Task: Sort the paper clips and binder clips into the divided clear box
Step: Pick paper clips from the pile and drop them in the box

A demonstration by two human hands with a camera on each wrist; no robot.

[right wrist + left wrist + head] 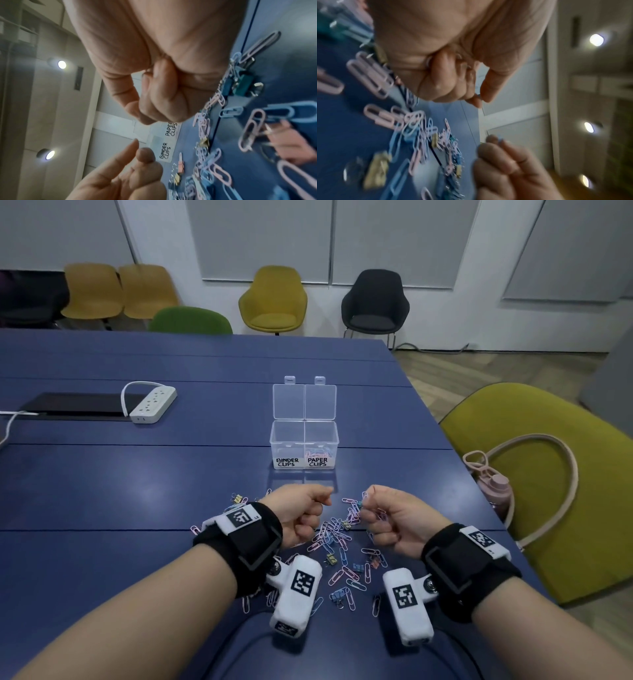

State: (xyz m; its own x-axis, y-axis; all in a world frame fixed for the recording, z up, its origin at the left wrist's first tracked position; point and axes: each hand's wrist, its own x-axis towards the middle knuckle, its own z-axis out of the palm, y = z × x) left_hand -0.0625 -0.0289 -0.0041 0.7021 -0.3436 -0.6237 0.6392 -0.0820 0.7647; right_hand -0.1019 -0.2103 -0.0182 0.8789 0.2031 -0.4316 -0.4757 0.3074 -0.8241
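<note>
Hands: our left hand (301, 513) and right hand (387, 518) hover curled over the clip pile (337, 546); the right pinches paper clips (364, 497); whether the left grips any, we cannot tell.
Box: the clear box (304, 445) stands open straight ahead, past the pile, lid tipped away.
Compartments: side by side across our reach; binder clips left, paper clips right, the right one already holding some.
Nearer hand: we judge the right closer to the paper-clip side.
Room: bare counter (137, 491) lies between hands and box; its right edge is near the box.
</note>
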